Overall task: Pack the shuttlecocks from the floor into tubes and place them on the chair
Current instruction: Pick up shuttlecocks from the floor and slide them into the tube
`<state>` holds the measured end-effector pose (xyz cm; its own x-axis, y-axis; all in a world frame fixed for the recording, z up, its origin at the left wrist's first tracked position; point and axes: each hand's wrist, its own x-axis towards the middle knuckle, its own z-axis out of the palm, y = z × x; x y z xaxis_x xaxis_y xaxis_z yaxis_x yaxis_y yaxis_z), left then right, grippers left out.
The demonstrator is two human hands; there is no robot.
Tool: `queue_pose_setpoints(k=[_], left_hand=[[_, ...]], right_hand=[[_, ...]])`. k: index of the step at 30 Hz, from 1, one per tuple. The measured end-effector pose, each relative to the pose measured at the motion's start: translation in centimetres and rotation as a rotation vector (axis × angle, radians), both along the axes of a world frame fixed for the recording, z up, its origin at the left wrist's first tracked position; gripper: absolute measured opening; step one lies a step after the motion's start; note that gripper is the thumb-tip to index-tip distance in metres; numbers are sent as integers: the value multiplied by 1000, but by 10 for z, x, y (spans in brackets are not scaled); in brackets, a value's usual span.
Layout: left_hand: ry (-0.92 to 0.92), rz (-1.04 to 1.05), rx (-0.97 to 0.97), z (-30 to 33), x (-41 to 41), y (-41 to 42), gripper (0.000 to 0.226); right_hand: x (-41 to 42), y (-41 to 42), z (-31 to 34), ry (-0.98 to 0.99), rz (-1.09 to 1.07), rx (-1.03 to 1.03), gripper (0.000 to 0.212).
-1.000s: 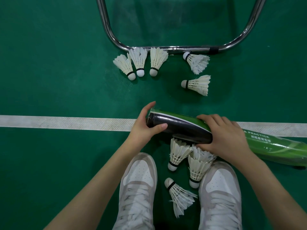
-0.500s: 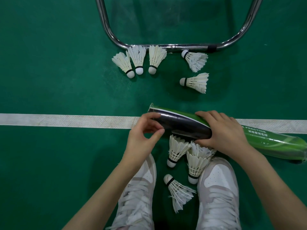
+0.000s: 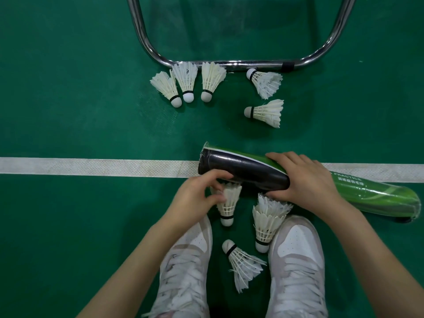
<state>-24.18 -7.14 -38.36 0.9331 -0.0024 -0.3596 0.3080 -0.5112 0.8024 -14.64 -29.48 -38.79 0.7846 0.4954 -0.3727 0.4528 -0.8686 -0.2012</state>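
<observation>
Right hand (image 3: 305, 180) wraps tube (image 3: 243, 171), lying across white line (image 3: 91, 166). Left hand (image 3: 197, 198) pinches shuttlecock (image 3: 228, 203) just under tube. Before, left hand touched tube mouth.

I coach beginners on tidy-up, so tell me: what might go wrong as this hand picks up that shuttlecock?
The left hand pinches the shuttlecock by its feathers, which could bend. The tube, held only by the right hand, lies tilted, so anything loaded may slide out. Two shuttlecocks lie between the shoes and could be trodden on.
</observation>
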Motion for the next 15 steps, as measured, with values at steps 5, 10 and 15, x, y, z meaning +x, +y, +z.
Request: queue_pose_setpoints(k=[5,10,15], left_hand=[[71,214,-135,17,-1,43,52],[22,369,-214,20,-1,72,53],[-49,470,-260,19,-5,85,45]], right_hand=[[2,0,1,15,3,-23,85],[3,0,2,14,2,-38,84],[2,0,1,9,4,-38,83]])
